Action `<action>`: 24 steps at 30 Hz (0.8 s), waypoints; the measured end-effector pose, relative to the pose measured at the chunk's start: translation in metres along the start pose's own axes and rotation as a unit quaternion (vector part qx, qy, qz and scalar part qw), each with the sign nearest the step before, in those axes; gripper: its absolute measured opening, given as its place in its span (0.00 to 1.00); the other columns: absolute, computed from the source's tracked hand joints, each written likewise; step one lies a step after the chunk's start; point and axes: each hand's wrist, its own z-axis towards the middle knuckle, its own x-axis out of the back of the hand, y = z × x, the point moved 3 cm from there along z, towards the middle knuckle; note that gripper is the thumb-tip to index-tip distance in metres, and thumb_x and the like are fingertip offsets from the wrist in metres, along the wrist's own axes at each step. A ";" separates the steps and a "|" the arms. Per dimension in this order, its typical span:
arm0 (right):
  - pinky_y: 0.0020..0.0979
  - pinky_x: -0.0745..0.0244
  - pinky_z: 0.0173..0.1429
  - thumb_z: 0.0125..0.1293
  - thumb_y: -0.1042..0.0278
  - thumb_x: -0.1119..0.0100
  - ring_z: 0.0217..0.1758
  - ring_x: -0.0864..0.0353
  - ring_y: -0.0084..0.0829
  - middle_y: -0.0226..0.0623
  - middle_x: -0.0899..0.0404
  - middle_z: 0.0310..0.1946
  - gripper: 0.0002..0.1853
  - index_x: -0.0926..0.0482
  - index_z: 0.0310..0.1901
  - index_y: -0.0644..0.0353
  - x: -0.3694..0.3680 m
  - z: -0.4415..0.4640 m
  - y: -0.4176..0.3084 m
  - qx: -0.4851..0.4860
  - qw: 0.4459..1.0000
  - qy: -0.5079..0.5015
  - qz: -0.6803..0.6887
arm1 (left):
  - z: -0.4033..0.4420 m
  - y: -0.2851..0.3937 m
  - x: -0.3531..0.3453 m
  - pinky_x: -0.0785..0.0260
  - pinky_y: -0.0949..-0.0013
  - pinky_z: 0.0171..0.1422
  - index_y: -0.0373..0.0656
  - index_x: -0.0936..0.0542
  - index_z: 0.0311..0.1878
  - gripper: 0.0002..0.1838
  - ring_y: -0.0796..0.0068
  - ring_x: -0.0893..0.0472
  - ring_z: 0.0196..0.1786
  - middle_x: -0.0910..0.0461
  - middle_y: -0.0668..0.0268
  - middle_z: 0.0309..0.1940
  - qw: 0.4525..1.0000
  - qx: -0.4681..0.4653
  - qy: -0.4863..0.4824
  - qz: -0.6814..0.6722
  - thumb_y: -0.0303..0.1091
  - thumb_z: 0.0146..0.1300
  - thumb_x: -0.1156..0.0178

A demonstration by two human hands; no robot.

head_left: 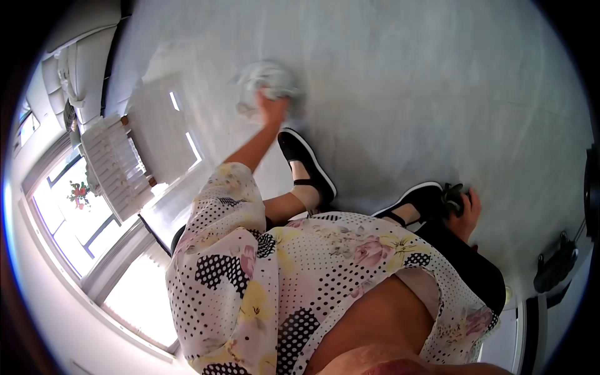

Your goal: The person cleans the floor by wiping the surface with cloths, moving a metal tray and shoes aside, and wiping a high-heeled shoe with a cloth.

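My left hand point(273, 109) is stretched out to the floor, its fingers closed on a pale grey-white cloth point(265, 78) that lies bunched against the floor. Hand and cloth are somewhat blurred by motion. My right hand point(465, 217) is low beside my right shoe point(424, 199), with its fingers curled round a small dark lumpy thing point(452, 197) whose kind I cannot make out. Between the two hands, nearer the cloth, is my left shoe point(306, 164), black with a white sole edge.
Smooth grey floor point(387, 81) spreads ahead, with bright window reflections on its left part. At the left stand a white slatted piece of furniture point(115, 165), a pale sofa point(87, 62) and a large window point(81, 206). A dark object point(556, 262) lies at the right edge.
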 end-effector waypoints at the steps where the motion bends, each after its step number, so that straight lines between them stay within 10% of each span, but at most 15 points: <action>1: 0.45 0.34 0.63 0.41 0.80 0.34 0.62 0.32 0.51 0.46 0.30 0.60 0.29 0.25 0.51 0.59 -0.003 0.004 0.005 -0.004 1.000 0.004 0.021 | -0.024 0.001 -0.029 0.33 0.57 0.57 0.40 0.30 0.53 0.32 0.56 0.26 0.52 0.26 0.56 0.46 0.991 -0.058 -0.034 0.116 0.36 0.43 0.30; 4: 0.44 0.35 0.64 0.43 0.83 0.35 0.63 0.32 0.50 0.46 0.30 0.60 0.27 0.24 0.50 0.60 -0.003 0.014 0.017 0.002 0.999 0.031 0.034 | -0.133 0.075 -0.114 0.33 0.57 0.53 0.45 0.25 0.45 0.32 0.53 0.27 0.47 0.27 0.57 0.44 0.908 -0.361 -0.199 0.072 0.39 0.32 0.25; 8: 0.44 0.35 0.64 0.48 0.82 0.36 0.63 0.32 0.49 0.45 0.29 0.60 0.23 0.24 0.50 0.61 0.002 0.030 0.032 -0.041 0.997 0.069 0.017 | -0.214 0.140 -0.175 0.34 0.58 0.57 0.47 0.23 0.46 0.28 0.58 0.26 0.51 0.24 0.61 0.42 0.783 -0.185 -0.574 -0.151 0.31 0.36 0.28; 12: 0.44 0.36 0.65 0.51 0.81 0.37 0.64 0.32 0.49 0.46 0.29 0.60 0.22 0.25 0.50 0.63 0.007 0.021 0.057 -0.108 0.986 0.122 0.027 | -0.165 0.195 -0.130 0.37 0.66 0.65 0.43 0.26 0.56 0.35 0.74 0.29 0.57 0.24 0.67 0.51 0.627 -0.076 -0.715 -0.301 0.28 0.39 0.28; 24: 0.44 0.38 0.66 0.54 0.79 0.39 0.64 0.35 0.50 0.49 0.31 0.61 0.21 0.27 0.52 0.65 0.002 0.007 0.075 -0.100 0.988 0.116 -0.004 | 0.151 0.128 0.041 0.27 0.65 0.56 0.34 0.28 0.57 0.30 0.66 0.21 0.51 0.21 0.59 0.48 0.936 0.058 -0.230 -0.259 0.36 0.50 0.32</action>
